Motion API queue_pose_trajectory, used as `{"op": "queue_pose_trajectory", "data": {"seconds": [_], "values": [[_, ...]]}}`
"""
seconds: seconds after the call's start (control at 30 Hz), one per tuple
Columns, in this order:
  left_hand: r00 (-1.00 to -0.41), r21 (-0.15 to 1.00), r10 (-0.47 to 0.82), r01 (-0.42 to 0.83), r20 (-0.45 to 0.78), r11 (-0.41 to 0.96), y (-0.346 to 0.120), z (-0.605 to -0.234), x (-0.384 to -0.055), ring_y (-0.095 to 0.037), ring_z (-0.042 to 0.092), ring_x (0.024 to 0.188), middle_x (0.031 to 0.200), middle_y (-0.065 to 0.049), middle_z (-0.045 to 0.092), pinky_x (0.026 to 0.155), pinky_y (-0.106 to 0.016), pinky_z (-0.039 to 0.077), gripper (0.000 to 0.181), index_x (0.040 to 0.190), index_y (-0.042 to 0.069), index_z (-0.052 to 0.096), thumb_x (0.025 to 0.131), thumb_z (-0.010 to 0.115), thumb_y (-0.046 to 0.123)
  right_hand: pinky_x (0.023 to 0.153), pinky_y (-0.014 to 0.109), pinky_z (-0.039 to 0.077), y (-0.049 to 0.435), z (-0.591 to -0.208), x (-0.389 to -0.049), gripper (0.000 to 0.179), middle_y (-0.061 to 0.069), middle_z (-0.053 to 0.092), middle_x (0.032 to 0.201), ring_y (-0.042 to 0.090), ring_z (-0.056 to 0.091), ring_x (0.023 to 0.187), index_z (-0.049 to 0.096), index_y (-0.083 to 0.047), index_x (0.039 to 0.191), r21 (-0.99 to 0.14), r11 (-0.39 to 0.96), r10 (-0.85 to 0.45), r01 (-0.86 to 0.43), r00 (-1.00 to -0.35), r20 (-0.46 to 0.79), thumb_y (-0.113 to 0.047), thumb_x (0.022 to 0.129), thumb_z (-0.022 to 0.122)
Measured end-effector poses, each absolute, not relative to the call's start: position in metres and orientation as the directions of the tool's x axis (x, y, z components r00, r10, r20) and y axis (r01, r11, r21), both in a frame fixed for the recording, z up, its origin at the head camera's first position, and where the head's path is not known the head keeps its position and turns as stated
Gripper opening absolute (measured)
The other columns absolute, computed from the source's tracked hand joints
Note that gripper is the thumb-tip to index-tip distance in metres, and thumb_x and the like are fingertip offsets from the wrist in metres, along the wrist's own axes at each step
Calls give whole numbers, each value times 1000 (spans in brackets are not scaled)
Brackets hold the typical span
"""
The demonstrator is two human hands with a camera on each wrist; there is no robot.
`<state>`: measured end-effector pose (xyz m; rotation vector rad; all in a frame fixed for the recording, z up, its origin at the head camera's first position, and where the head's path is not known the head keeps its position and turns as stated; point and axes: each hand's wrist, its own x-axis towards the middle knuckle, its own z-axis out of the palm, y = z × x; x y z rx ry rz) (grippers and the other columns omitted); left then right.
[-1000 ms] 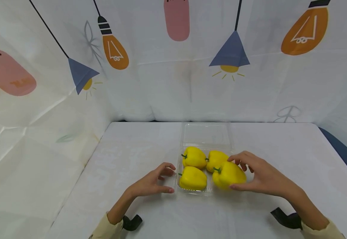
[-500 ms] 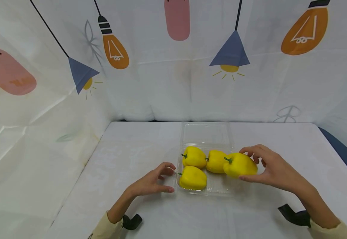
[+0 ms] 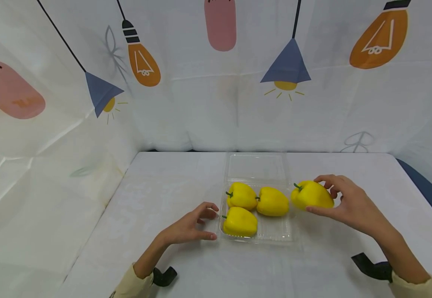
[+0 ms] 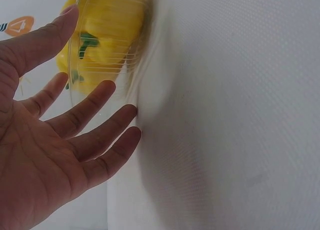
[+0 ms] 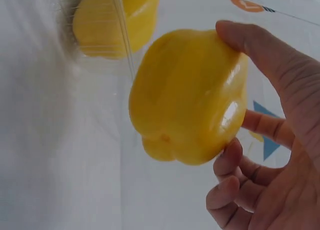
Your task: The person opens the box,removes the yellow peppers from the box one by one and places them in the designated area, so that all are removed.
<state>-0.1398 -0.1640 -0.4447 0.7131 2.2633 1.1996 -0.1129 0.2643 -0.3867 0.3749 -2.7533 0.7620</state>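
Note:
My right hand (image 3: pixel 350 205) pinches a yellow bell pepper (image 3: pixel 311 195) with a green stem between thumb and fingers, in the air just right of a clear plastic clamshell box (image 3: pixel 275 231). In the right wrist view the held pepper (image 5: pixel 187 97) shows its smooth lobed bottom. Three more yellow peppers sit in the box: one at the back left (image 3: pixel 241 195), one at the front left (image 3: pixel 240 222) and one at the right (image 3: pixel 272 202). Beside the box's left wall, my left hand (image 3: pixel 190 225) holds nothing, its fingers loosely spread; the left wrist view shows its palm (image 4: pixel 45 155).
The box's transparent lid (image 3: pixel 256 166) lies folded back toward the rear of the white table (image 3: pixel 171 178). A white cloth printed with lamps (image 3: pixel 201 103) hangs behind the table and along its left side. Black straps (image 3: pixel 372 267) sit at both wrists.
My right hand has lifted the pepper up and to the right, from over the box's front right part to outside its right edge. The left hand has stayed in place.

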Motion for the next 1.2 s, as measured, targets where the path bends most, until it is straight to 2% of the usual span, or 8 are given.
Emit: {"op": "queue_pose_trajectory", "data": {"seconds": [0.23,0.43,0.67,0.87,1.2], "values": [[-752,849,638,222,-164,480,-164,-445,-140,-16,49,120,128,5,53,99,-43,41,65,129,31,36,78,77,35,58,31,39,269,-390,-116,69,10,54,93,25,47,81,54,-14,118,-492,851,-55,-184,-963,265,-48,65,83],[-752,848,639,223,-164,480,-164,-447,-140,-16,49,120,128,5,53,99,-43,41,66,130,30,36,78,77,34,57,31,40,272,-398,-120,72,17,54,96,29,49,82,52,-9,118,-509,856,22,-91,-977,211,-53,68,79],[-752,848,640,230,-157,478,-165,-448,-140,-16,49,120,128,5,53,99,-43,41,66,130,27,37,78,77,34,57,34,45,274,-412,-125,77,22,52,100,32,49,82,50,-4,119,-518,855,86,-21,-980,182,-57,70,76],[-752,845,640,232,-159,482,-165,-450,-141,-16,49,120,128,5,53,99,-43,41,66,130,28,37,78,77,34,55,32,42,273,-422,-128,79,25,52,100,34,49,82,49,-2,120,-512,858,140,32,-975,173,-58,71,74],[-747,845,647,245,-148,476,-166,-449,-141,-16,49,120,128,6,53,98,-43,42,67,131,27,36,78,76,36,59,40,43,270,-431,-131,88,27,50,105,37,49,83,45,-1,125,-511,851,185,125,-980,68,-66,71,68]]}}
